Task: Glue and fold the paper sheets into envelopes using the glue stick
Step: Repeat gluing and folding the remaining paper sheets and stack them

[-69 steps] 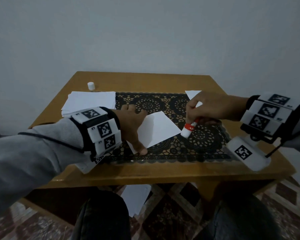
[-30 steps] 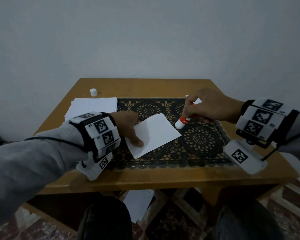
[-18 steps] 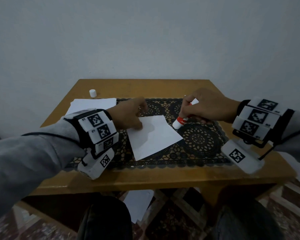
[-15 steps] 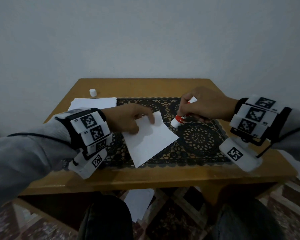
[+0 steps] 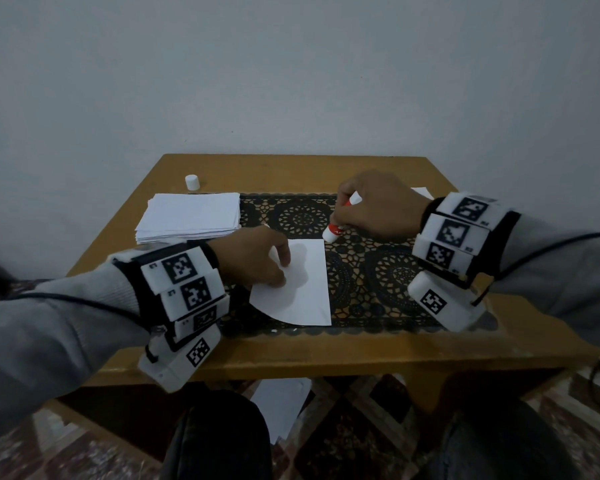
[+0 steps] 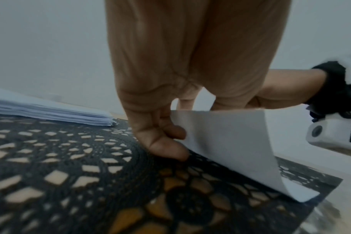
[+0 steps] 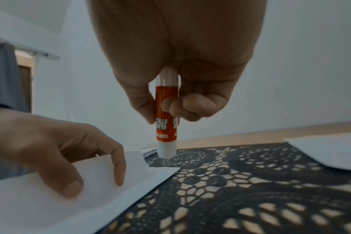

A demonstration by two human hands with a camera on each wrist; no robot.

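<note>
A white paper sheet (image 5: 305,289) lies on the black lace mat (image 5: 371,271), its left part curled over to the right. My left hand (image 5: 279,271) holds that turned-over flap; its thumb and forefinger lie on top of the flap (image 7: 50,197), and in the left wrist view the flap (image 6: 230,142) stands up beside my curled fingers. My right hand (image 5: 343,216) grips the orange and white glue stick (image 5: 333,232) just beyond the sheet's far right corner. The glue stick (image 7: 166,126) is upright and uncapped, with its tip a little above the mat and clear of the paper.
A stack of white sheets (image 5: 191,216) sits at the back left of the wooden table (image 5: 291,171), with the white glue cap (image 5: 192,182) behind it. Another sheet (image 7: 331,150) lies at the mat's far right. More paper (image 5: 281,407) lies on the floor under the table.
My left hand lifted the sheet's left side and swung it over to the right, turning the sheet square to me. My right hand drew the glue stick back off the paper.
</note>
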